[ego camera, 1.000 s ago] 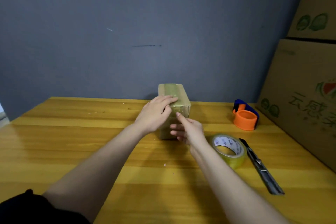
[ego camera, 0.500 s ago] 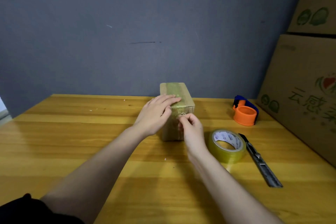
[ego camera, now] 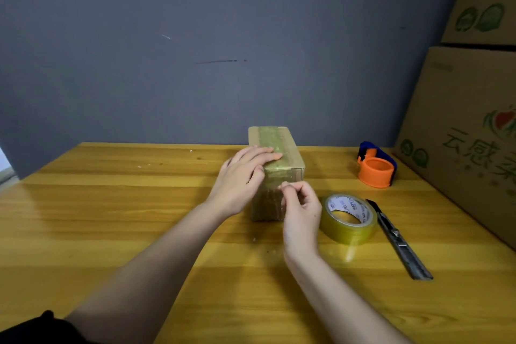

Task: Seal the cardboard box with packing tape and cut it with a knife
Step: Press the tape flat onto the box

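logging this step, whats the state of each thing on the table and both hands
cardboard box: closed, tape along top and front
left hand: fingers flat on the box top
right hand: pinching at the box's front face
tape roll: lying flat, untouched
utility knife: lying untouched
orange tape dispenser: idle

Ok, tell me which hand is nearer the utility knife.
Right. The right hand is at the box's near face, left of the tape roll and utility knife; the left hand is farther left.

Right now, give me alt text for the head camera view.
Left hand presses flat on a taped cardboard box on a wooden table while the right hand pinches at its near face. A tape roll, a utility knife and an orange dispenser lie to the right.
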